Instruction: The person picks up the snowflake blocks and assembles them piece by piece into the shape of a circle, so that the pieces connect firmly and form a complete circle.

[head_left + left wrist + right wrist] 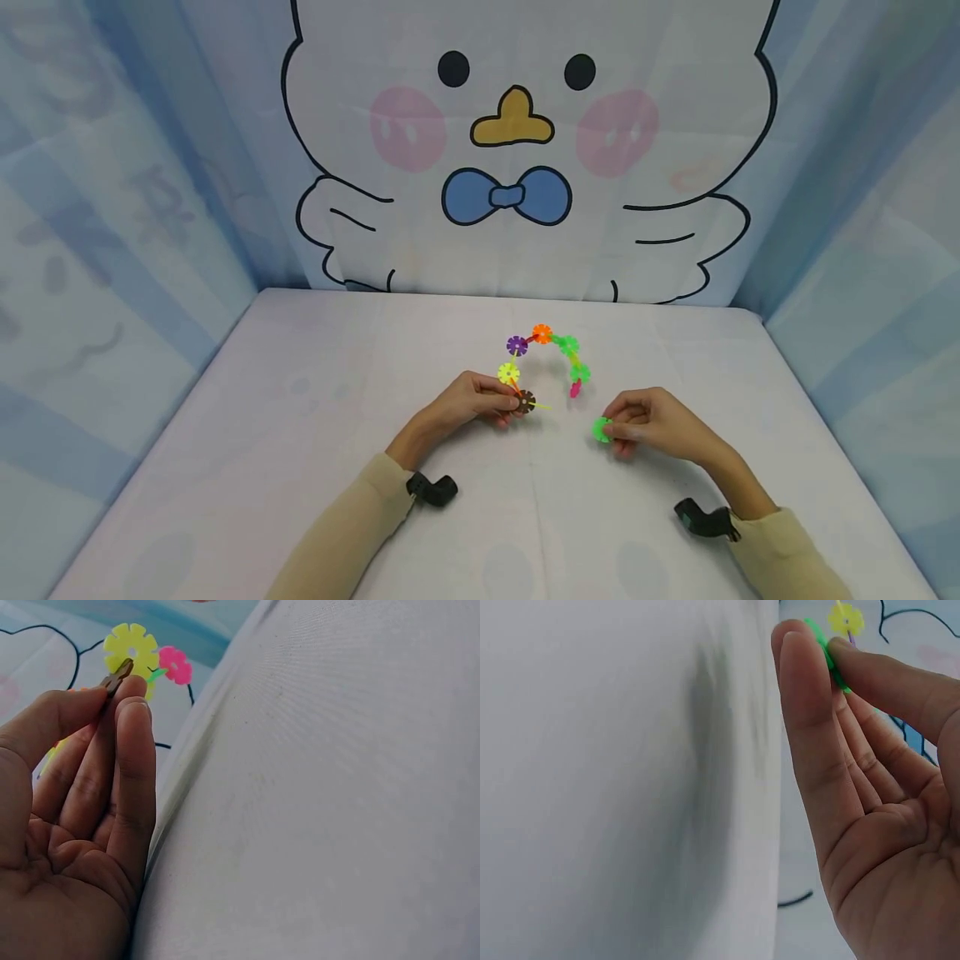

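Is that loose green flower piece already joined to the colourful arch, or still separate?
Separate. The right hand pinches the green disc apart from the arch, whose brown end disc the left hand holds.

I seem to be in a playroom or a small staged recording booth: my counter is draped in pale cloth, a big cartoon duck backdrop with a blue bow tie hangs behind it, and soft blue printed curtains close off both sides.
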### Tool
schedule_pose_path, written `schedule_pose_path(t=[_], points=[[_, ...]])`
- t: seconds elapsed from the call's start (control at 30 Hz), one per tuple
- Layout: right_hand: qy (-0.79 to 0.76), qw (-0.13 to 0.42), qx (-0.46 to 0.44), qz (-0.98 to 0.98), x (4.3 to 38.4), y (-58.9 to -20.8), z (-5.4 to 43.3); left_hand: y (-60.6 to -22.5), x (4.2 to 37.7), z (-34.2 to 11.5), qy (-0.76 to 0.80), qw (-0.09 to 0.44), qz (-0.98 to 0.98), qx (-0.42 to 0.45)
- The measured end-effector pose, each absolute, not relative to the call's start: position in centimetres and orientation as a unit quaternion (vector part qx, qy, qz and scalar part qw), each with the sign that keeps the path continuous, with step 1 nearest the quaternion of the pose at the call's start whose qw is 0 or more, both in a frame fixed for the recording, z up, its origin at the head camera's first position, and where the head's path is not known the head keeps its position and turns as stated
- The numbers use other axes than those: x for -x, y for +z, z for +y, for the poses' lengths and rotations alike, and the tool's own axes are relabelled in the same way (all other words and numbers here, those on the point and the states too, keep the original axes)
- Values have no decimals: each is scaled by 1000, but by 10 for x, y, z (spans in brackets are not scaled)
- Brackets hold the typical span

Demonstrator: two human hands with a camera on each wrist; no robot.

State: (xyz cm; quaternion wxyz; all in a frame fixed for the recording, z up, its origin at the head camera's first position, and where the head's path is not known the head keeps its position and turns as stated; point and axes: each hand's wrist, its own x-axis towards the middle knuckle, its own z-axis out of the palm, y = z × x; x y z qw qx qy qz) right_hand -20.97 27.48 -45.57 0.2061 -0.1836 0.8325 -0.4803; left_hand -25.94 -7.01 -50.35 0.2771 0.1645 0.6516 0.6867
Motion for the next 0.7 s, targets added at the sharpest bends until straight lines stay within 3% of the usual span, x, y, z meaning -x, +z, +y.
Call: schedule_pose_path(t=[0.23, 0.7], points=[[-494, 179, 196, 828, 221, -456, 240, -504, 259, -71, 688, 275, 652, -165], [-505, 166, 215, 819, 229, -457, 215, -504, 260, -70, 690, 270, 649, -171]])
